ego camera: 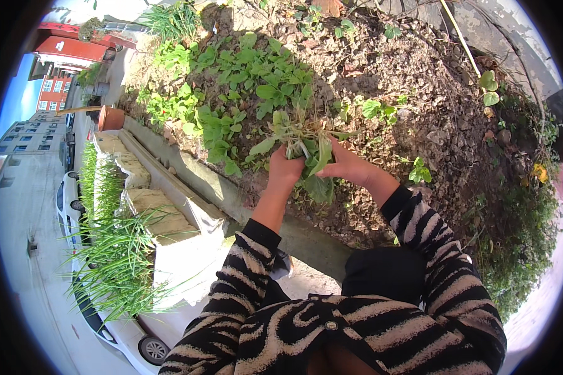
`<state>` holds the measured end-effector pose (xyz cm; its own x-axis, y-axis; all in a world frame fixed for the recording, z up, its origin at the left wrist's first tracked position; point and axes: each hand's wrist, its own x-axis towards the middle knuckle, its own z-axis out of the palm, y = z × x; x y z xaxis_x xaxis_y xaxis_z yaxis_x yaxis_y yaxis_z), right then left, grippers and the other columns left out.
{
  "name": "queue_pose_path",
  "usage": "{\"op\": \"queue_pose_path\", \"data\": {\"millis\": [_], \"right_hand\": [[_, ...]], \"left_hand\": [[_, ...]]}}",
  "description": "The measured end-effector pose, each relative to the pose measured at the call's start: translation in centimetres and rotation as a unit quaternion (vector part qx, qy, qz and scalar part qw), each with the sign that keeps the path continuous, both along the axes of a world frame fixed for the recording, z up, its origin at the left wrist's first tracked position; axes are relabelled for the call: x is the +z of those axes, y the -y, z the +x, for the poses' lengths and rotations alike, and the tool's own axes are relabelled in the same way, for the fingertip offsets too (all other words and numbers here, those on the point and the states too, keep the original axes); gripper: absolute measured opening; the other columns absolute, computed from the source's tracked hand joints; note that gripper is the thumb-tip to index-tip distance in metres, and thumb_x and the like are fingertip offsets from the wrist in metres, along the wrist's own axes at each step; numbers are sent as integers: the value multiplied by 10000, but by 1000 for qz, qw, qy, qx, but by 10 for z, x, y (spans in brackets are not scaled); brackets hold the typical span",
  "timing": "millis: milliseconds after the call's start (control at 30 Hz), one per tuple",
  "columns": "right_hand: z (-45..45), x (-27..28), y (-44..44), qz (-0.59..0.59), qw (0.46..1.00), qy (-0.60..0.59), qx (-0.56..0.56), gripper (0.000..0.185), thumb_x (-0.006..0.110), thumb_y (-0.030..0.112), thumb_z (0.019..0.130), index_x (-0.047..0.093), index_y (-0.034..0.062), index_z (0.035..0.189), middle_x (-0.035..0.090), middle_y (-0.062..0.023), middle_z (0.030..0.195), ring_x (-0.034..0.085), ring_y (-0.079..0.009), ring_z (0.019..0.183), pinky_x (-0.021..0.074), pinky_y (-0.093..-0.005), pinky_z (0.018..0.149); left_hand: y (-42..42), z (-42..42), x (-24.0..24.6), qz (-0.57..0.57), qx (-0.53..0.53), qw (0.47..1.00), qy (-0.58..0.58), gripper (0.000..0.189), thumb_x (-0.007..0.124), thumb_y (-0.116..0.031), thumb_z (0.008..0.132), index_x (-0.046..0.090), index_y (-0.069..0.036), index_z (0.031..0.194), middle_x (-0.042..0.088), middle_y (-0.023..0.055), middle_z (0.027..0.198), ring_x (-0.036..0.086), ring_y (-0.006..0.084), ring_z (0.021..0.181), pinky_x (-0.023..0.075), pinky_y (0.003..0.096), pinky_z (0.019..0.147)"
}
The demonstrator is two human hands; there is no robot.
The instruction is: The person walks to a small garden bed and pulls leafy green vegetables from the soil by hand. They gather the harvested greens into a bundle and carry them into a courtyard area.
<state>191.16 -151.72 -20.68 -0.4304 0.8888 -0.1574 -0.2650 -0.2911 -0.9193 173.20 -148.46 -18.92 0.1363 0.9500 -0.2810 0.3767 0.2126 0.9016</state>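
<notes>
My left hand [285, 165] is closed around the pale stems of a bunch of leafy green plants [320, 152], above the soil bed. On the bunch's other side, my right hand [346, 165] has its fingers and thumb on the leaves. Roots and some yellowed leaves stick out at the far end, and larger leaves hang down between my hands. Just beyond grows a patch of low leafy greens [272, 89], rooted in the brown soil [422, 131].
A concrete curb [206, 180] borders the bed on the left and near side. Past it stand planters of long grassy leaves [117, 262], a terracotta pot [111, 118] and parked cars [117, 328]. Dense low foliage [516, 234] lies at right, with a thin stick [460, 37] by the wall.
</notes>
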Motion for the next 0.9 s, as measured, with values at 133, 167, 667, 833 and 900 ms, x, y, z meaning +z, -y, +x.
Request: {"op": "queue_pose_path", "data": {"millis": [133,167,667,833,900], "right_hand": [[-11,1,12,-22,995,-17,-91,1156,821,305,625,35,-2,1415,300,-192,1391,319,-268,1277,247,-356,1067],[-11,0,14,-30,993,-35,-109,1108,818,273,630,76,3,1406,336,-175,1362,349,-260,1253,267,-357,1056],[48,-4,13,-125,909,-202,-341,320,659,85,774,551,-5,1060,626,-83,956,619,-165,827,503,-308,743],[109,-41,2,-28,881,28,-472,522,709,-2,712,448,-2,1164,608,-102,1002,611,-197,855,500,-307,779],[130,-59,-2,-110,865,151,-466,657,743,48,695,376,11,1239,591,-127,1034,593,-187,873,482,-302,789]], "left_hand": [[17,21,-6,255,-161,892,-336,296,617,-140,735,590,3,994,625,177,928,596,325,863,460,412,762],[22,28,-5,268,-140,903,-304,292,615,-139,729,584,4,982,615,186,933,586,346,870,455,430,769],[63,77,18,278,-188,940,-61,636,634,-237,779,367,-14,1312,429,250,1255,493,378,1094,391,400,932],[75,-25,-54,120,-176,966,-149,502,598,-219,811,456,25,1227,340,217,1347,427,400,1161,380,458,936],[83,-80,-83,53,-128,895,-424,534,626,-227,790,458,-20,1253,315,196,1383,444,376,1167,381,428,951]]}}
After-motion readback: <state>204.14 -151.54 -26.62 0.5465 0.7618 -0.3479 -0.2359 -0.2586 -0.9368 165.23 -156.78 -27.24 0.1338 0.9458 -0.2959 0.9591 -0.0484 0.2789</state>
